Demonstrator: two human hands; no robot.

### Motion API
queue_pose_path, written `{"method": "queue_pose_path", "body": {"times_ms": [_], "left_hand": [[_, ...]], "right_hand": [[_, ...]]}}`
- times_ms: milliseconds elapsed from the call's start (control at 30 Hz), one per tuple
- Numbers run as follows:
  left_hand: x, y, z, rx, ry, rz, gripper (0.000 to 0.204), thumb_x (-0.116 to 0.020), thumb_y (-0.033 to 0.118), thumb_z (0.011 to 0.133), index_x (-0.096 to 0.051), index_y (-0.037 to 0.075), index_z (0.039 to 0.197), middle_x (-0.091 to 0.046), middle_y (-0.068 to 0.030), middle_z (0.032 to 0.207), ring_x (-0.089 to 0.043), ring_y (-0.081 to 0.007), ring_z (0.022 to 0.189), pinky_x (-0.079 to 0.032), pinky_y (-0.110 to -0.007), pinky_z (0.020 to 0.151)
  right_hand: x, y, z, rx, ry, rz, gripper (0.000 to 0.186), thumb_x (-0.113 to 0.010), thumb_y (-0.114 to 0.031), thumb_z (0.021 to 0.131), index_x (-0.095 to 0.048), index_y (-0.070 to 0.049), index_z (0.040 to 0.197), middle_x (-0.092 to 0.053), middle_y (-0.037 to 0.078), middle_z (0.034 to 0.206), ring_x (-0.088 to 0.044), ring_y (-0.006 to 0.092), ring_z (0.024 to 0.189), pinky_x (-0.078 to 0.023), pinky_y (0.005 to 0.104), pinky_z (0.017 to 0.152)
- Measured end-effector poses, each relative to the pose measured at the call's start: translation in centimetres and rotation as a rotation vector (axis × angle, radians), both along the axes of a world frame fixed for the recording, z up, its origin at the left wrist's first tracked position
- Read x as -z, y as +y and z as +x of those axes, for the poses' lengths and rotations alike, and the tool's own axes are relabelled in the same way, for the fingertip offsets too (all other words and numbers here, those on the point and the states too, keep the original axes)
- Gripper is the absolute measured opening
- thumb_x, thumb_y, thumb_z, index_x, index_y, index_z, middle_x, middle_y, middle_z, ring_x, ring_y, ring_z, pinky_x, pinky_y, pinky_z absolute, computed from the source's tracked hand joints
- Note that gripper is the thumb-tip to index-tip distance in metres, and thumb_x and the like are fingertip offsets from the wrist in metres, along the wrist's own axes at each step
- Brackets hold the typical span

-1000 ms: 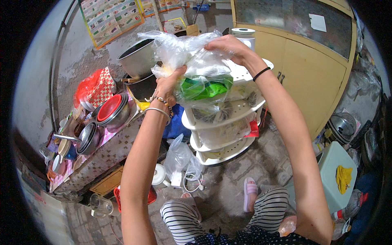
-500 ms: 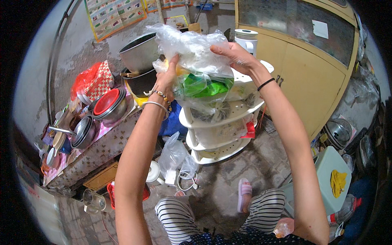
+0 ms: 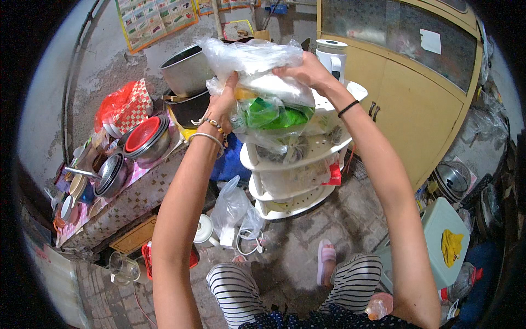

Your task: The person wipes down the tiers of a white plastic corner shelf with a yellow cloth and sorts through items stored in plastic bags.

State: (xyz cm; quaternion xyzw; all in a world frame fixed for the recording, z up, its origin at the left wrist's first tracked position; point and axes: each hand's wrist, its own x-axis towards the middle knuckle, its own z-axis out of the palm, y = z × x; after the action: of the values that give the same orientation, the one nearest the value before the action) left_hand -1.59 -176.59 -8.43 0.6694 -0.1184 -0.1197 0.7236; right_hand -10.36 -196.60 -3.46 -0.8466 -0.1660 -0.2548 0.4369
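Note:
A crumpled clear plastic bag (image 3: pixel 252 57) is held up over the top of a white tiered rack (image 3: pixel 304 164). My left hand (image 3: pixel 222 107) grips its left side, the thumb pointing up along the plastic. On the right, my right hand (image 3: pixel 307 71) is closed on the bag's upper edge, with its fingers partly hidden by plastic. Directly below lies a bright green plastic package (image 3: pixel 274 114), seen through clear film, with a bit of yellow beside it. I cannot tell whether the bag rests on the things below it.
A white lidded jug (image 3: pixel 331 57) stands on the rack behind my right hand. Pots (image 3: pixel 188 70) are at the left, near steel bowls with a red strainer (image 3: pixel 142 136). A tan cabinet (image 3: pixel 400 104) is to the right, and a pale green stool (image 3: pixel 433 241) stands nearer me.
My right hand has moved slightly left and down, with its fingers drawn further in. The bag's top looks flatter, and more white shows beneath it. My left hand has barely moved.

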Motion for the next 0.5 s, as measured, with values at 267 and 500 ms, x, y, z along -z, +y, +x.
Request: {"method": "queue_pose_path", "body": {"times_ms": [267, 500], "left_hand": [[-0.1, 0.2, -0.2, -0.212, -0.38, 0.156, 0.069, -0.064, 0.051, 0.077, -0.054, -0.005, 0.116, -0.06, -0.0152, 0.11, -0.056, -0.0247, 0.1, -0.042, -0.033, 0.085], [0.6, 0.4, -1.7, -0.217, -0.465, 0.013, 0.063, -0.067, 0.048, 0.076, -0.057, -0.003, 0.111, -0.062, -0.0134, 0.104, -0.058, -0.0218, 0.094, -0.043, -0.032, 0.081]], "right_hand": [[-2.2, -2.6, 1.2, -0.062, -0.185, 0.666, 0.021, -0.06, -0.008, 0.084, -0.058, 0.001, 0.103, -0.063, 0.01, 0.095, -0.064, 0.0189, 0.079, -0.054, 0.0305, 0.063], [-2.9, -3.9, -3.4, -0.126, -0.105, 0.843, 0.023, -0.054, -0.007, 0.087, -0.051, 0.002, 0.108, -0.062, 0.015, 0.097, -0.065, 0.027, 0.083, -0.057, 0.0379, 0.062]]}}
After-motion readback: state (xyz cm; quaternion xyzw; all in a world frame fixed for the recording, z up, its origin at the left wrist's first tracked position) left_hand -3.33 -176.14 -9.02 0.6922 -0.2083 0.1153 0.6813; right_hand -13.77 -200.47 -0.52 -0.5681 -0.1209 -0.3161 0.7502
